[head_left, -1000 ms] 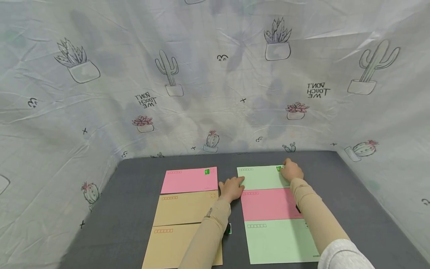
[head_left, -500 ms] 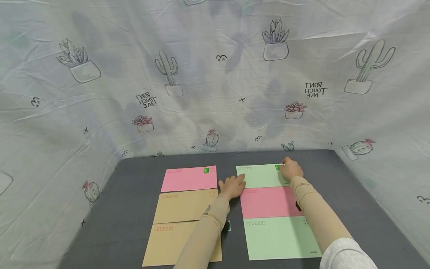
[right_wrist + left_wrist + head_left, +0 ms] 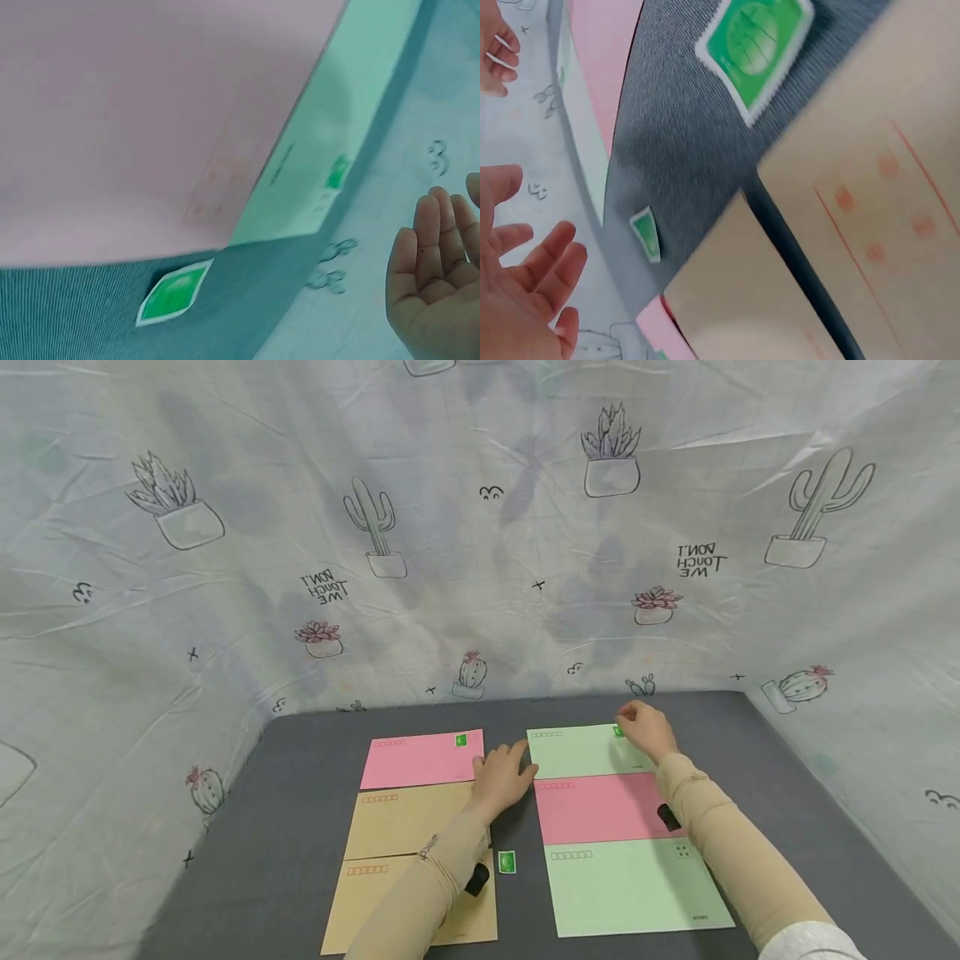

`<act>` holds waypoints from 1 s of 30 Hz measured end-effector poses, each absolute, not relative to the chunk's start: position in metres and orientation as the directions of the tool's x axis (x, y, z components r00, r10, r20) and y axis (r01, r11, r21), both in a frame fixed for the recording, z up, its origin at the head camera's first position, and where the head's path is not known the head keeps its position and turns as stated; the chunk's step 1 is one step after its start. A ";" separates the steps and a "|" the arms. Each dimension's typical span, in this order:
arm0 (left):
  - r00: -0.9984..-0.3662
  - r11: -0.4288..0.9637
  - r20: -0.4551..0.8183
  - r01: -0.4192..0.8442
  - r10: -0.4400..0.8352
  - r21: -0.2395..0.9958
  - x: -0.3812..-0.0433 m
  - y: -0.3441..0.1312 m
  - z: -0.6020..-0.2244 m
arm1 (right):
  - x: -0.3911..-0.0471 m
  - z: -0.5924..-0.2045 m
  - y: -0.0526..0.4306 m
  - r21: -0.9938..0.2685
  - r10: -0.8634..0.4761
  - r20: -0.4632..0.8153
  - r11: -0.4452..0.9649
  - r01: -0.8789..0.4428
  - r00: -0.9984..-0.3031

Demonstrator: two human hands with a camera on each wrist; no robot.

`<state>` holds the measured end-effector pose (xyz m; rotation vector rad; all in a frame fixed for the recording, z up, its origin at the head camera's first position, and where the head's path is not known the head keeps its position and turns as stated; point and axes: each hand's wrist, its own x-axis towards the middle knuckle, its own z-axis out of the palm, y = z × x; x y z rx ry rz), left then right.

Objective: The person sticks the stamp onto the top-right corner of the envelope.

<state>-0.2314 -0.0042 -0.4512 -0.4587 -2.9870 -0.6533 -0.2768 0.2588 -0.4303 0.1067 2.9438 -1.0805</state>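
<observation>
Two of six envelopes carry stamps, so I judge the work about a third done. Near the tabletop's far edge, the left pink envelope bears a green stamp and the far green envelope bears another stamp, each by the top right corner. I make out none on the middle tan envelope, near tan envelope, right pink envelope or near green envelope; those four seem left.

My feeds show three loose ones: the near stamp and farther stamp between the columns, and the right stamp towards the right edge, just beside the right pink envelope.

My right hand is at the far green envelope's stamped corner, fingers relaxed, holding nothing visible. My left hand, loosely spread and empty, is over the gap between columns.
</observation>
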 end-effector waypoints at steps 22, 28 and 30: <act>-0.964 0.875 0.232 0.222 0.130 0.430 -0.189 -0.106 -0.437 | -0.242 -0.413 0.147 -0.737 -0.128 0.120 0.653 -0.175 -0.984; -0.974 0.871 0.216 0.170 0.076 0.461 -0.185 -0.138 -0.438 | -0.231 -0.425 0.123 -0.771 -0.154 0.086 0.616 -0.164 -0.984; -0.980 0.871 0.190 0.140 0.054 0.471 -0.184 -0.148 -0.437 | -0.229 -0.430 0.116 -0.777 -0.165 0.071 0.609 -0.158 -0.984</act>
